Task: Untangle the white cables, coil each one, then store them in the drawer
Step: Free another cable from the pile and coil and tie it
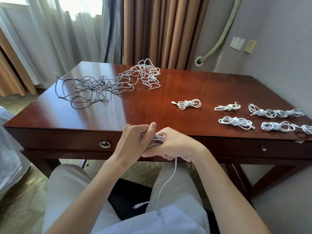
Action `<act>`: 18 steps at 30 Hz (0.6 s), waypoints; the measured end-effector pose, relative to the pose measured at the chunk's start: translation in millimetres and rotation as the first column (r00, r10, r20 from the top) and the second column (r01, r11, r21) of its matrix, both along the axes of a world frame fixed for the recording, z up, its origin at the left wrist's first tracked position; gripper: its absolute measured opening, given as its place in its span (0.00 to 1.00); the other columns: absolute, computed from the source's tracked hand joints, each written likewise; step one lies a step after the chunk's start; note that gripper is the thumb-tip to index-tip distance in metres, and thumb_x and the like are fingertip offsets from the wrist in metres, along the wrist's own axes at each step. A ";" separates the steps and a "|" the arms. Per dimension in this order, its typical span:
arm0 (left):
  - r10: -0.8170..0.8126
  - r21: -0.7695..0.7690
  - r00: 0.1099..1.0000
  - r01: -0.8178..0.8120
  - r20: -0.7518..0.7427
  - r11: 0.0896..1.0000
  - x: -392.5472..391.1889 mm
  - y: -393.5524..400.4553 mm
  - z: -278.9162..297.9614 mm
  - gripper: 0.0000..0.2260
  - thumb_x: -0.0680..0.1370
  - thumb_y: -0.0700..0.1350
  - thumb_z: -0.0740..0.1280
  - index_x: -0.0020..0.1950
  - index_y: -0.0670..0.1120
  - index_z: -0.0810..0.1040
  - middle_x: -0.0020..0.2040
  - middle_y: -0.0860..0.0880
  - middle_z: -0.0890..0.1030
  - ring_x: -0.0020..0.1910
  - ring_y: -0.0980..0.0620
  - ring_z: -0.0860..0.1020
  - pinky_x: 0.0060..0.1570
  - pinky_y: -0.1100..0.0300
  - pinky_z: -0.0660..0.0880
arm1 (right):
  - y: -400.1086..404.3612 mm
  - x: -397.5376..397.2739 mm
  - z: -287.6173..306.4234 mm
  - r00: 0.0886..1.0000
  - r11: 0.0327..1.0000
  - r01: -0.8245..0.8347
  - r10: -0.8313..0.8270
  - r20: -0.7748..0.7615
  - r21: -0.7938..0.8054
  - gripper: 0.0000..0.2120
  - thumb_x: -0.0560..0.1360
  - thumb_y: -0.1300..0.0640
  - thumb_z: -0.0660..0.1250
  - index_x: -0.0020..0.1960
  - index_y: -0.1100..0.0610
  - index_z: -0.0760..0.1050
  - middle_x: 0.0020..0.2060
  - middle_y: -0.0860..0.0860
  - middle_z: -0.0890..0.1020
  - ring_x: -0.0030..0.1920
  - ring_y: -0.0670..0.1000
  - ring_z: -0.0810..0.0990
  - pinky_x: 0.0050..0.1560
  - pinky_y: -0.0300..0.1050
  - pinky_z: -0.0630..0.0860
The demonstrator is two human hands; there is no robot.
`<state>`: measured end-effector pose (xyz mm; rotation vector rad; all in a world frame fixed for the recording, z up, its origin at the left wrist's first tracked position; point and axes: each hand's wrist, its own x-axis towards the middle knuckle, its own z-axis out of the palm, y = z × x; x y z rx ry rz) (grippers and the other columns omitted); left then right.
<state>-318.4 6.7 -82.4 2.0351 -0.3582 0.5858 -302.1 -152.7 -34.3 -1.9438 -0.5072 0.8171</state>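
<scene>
- A loose cable end (166, 184) hangs from the hands down to the lap, its plug (137, 206) lying near the knees.
- The left hand (133, 141) and right hand (173, 146) meet just in front of the surface (152, 105) edge, both with fingers curled round a partly wound white cable (156, 140).
- The drawer (67, 141) below the edge is closed, its ring pull (104, 144) left of the hands.
- Coiled cables (235, 122) lie in rows at the right of the surface; one coil (188, 104) sits nearer the middle.
- A tangle (108, 83) of white cables sprawls at the far left.
</scene>
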 end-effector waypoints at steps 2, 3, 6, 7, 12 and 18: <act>-0.015 -0.019 0.999 0.015 -0.044 1.000 -0.5 1.9 -1.6 0.26 0.83 0.46 0.64 0.26 0.44 0.63 0.22 0.56 0.62 0.24 0.56 0.59 0.26 0.63 0.56 | -0.6 -0.4 -3.0 1.000 1.000 0.000 0.000 0.010 0.017 0.13 0.75 0.60 0.76 0.50 0.70 0.79 0.32 0.55 0.67 0.29 0.49 0.61 0.28 0.41 0.57; -0.021 -0.013 0.997 0.020 -0.069 1.000 -0.2 3.7 -2.0 0.27 0.83 0.47 0.64 0.25 0.42 0.63 0.21 0.55 0.62 0.24 0.55 0.60 0.26 0.61 0.57 | -1.4 -0.3 -3.4 1.000 1.000 -0.001 0.000 0.025 0.025 0.12 0.76 0.58 0.75 0.48 0.68 0.80 0.31 0.56 0.70 0.28 0.49 0.66 0.28 0.39 0.62; -0.042 0.019 0.990 0.045 -0.133 0.999 2.0 13.1 -0.2 0.28 0.83 0.49 0.63 0.24 0.40 0.65 0.21 0.53 0.63 0.23 0.54 0.60 0.25 0.58 0.57 | -5.6 -1.3 0.6 0.999 0.998 0.005 -0.007 0.038 0.059 0.18 0.79 0.45 0.68 0.52 0.62 0.81 0.38 0.55 0.85 0.32 0.52 0.82 0.28 0.38 0.73; -0.062 0.014 0.986 0.065 -0.158 0.998 2.3 16.8 2.3 0.29 0.83 0.49 0.63 0.25 0.38 0.65 0.21 0.53 0.62 0.23 0.54 0.60 0.25 0.60 0.57 | -7.7 0.0 2.7 0.998 0.997 0.037 -0.040 0.041 0.066 0.23 0.79 0.40 0.65 0.51 0.61 0.81 0.39 0.56 0.86 0.30 0.52 0.82 0.26 0.37 0.70; -0.245 -0.106 0.922 0.223 -0.299 0.969 -1.3 23.4 16.1 0.30 0.84 0.49 0.61 0.24 0.37 0.70 0.18 0.48 0.67 0.18 0.55 0.62 0.23 0.66 0.60 | -11.2 8.2 2.3 0.944 0.967 0.196 -0.231 0.235 0.163 0.28 0.81 0.39 0.60 0.33 0.58 0.78 0.26 0.53 0.80 0.24 0.43 0.68 0.31 0.34 0.67; -0.454 -0.350 0.837 0.345 -0.306 0.871 1.0 25.8 14.5 0.33 0.83 0.57 0.62 0.24 0.36 0.70 0.17 0.45 0.66 0.16 0.51 0.60 0.20 0.65 0.57 | -0.1 13.9 -9.9 0.751 0.882 0.312 -0.457 0.477 0.354 0.27 0.80 0.38 0.60 0.31 0.57 0.74 0.23 0.42 0.71 0.28 0.41 0.68 0.38 0.40 0.67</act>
